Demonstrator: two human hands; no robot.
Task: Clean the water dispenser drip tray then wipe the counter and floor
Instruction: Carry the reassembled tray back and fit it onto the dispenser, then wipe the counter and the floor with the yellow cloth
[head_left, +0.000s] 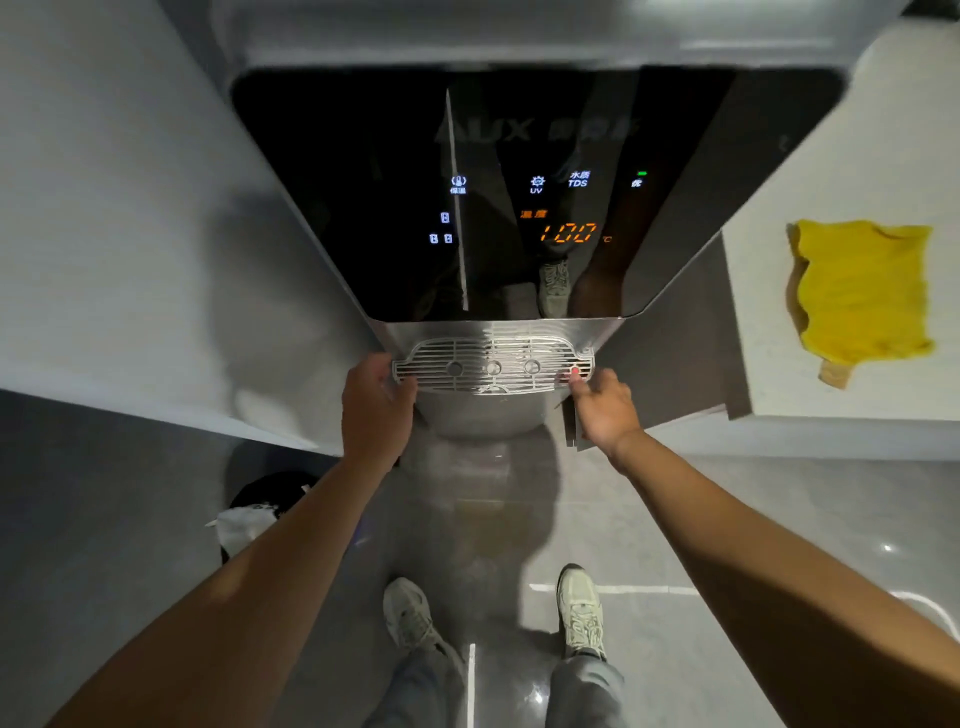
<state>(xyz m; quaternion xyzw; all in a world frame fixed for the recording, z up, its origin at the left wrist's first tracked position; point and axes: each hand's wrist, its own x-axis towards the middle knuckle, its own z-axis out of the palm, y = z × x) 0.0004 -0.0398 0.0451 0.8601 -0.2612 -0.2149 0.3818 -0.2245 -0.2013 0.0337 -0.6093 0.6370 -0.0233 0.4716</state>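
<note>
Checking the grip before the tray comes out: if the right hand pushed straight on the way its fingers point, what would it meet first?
The right end of the drip tray: the right hand already has fingertips at its edge, apparently touching.

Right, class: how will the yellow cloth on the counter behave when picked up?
The cloth lies crumpled and folded, so it is probably floppy and will drape. It looks thin, so likely light. Soft fabric on the counter should neither roll nor break.

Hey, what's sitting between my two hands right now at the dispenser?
In the head view, the slotted drip tray spans the gap: the left hand grips its left end and the right hand touches its right end.
</note>
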